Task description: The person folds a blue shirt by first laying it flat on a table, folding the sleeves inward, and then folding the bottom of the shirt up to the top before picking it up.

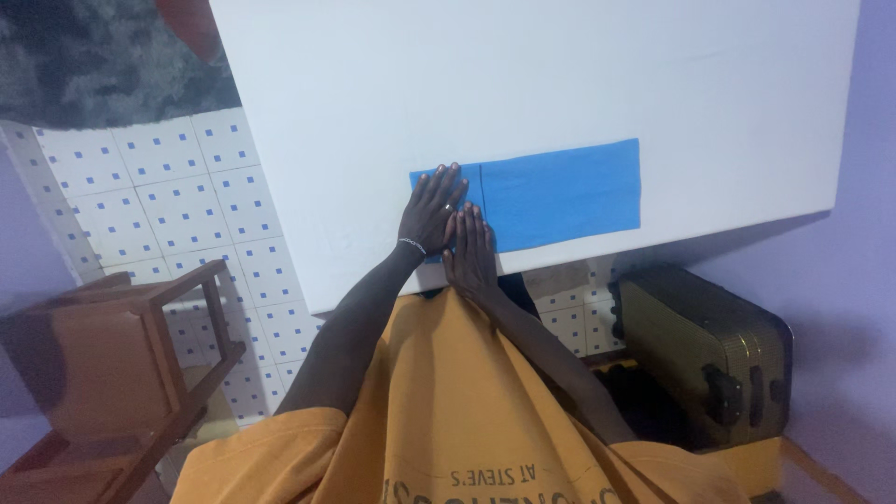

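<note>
The blue cloth (pixel 551 196) lay flat on the white table (pixel 560 75), its long axis running sideways, most of its length stretching away to the right of both hands. The left hand (pixel 431 210) pressed spread on its left end; the right hand (pixel 471 252) lay flat, fingers together, just beside, at its near edge. A green suitcase (pixel 709 350) stood lower right.

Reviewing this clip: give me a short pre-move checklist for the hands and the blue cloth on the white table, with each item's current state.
1. Left hand flat on the blue cloth: ok.
2. Right hand flat on the cloth's near-left edge: ok.
3. Cloth lies wholly on the white table: ok.
4. Fold line beside the left hand is straight: ok.
5. Cloth's layers aligned underneath: cannot tell.
6. Either hand has a grip on the cloth: not ok, both lie open.
</note>
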